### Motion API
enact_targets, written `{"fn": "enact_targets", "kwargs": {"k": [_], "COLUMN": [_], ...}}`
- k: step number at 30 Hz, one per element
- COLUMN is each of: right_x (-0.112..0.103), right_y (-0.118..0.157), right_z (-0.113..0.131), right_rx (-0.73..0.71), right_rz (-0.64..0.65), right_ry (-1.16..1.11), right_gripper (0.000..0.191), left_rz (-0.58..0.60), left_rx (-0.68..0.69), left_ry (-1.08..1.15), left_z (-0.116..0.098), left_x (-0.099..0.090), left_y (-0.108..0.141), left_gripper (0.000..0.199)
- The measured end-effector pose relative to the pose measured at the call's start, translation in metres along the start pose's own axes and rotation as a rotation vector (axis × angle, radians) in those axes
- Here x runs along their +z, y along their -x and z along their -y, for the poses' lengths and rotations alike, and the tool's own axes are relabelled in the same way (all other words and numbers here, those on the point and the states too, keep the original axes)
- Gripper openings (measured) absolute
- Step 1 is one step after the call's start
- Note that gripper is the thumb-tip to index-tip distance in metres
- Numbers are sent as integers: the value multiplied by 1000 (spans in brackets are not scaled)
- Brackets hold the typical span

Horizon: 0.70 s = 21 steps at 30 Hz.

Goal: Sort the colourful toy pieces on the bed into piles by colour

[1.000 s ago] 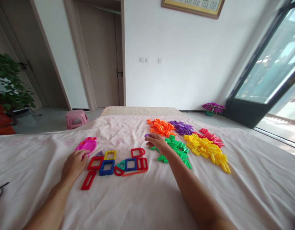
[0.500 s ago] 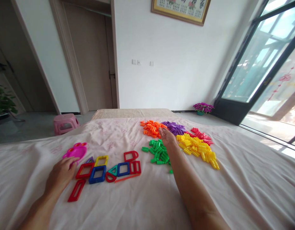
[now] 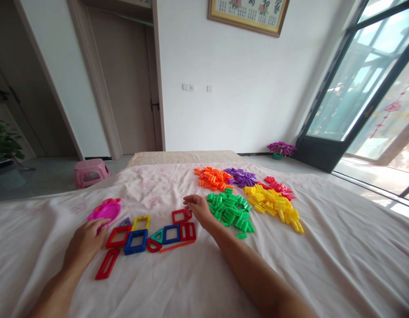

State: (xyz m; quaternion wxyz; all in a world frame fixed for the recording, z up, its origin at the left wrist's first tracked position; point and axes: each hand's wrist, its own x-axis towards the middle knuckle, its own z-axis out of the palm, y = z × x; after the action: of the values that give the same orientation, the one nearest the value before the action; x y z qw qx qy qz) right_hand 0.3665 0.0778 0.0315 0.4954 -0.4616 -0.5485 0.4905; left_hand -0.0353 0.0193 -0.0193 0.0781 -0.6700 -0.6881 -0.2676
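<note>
My left hand (image 3: 86,240) is at the near edge of a pink paw-shaped tray (image 3: 108,212), its fingers closed on the rim. My right hand (image 3: 199,209) is open, fingers reaching left, just beyond the red magnetic tiles (image 3: 187,231) and left of the green pieces (image 3: 229,210). Nothing shows between its fingers. Blue square tiles (image 3: 135,241), a yellow square tile (image 3: 141,223) and other frames lie between my hands. Orange pieces (image 3: 212,178), purple pieces (image 3: 242,177), yellow pieces (image 3: 272,203) and red pieces (image 3: 280,187) lie in heaps behind and right of the green ones.
A wrinkled pale cloth (image 3: 177,282) covers the table. A pink stool (image 3: 90,173) stands on the floor beyond it at left. Purple flowers (image 3: 281,149) stand by the glass door (image 3: 340,106), and a plant (image 3: 5,137) is at the far left.
My right hand has moved left and nearer, from beside the orange pieces to behind the red tiles, uncovering more green pieces. My left hand has stayed at the pink tray.
</note>
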Motion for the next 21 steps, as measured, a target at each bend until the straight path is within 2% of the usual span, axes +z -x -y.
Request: {"fn": "enact_targets", "kwargs": {"k": [4,6,11,17,21], "right_x": [3,1,0,2,1], "right_y": [4,4,-1,2,4], "right_z": [-13,-18,-24,-17,-18], "right_rx": [-222,-281,-260,-376,-400], "right_rz": [21,37,28,27,36], "right_ry": [344,451,422,550,592], "right_gripper": [34,33,33,34,32], "left_rz": [15,19,30,53,68], "left_rx": [-19,-20,-27,-67,-87], "left_ry": [11,13,16,-38,-51], "left_z": [-1,-1,-6,-16,-22], "left_x": [0,0,-5,-12,-16], "left_y": [0,1,2,2,2], "left_gripper": [43,41,37,37,36]}}
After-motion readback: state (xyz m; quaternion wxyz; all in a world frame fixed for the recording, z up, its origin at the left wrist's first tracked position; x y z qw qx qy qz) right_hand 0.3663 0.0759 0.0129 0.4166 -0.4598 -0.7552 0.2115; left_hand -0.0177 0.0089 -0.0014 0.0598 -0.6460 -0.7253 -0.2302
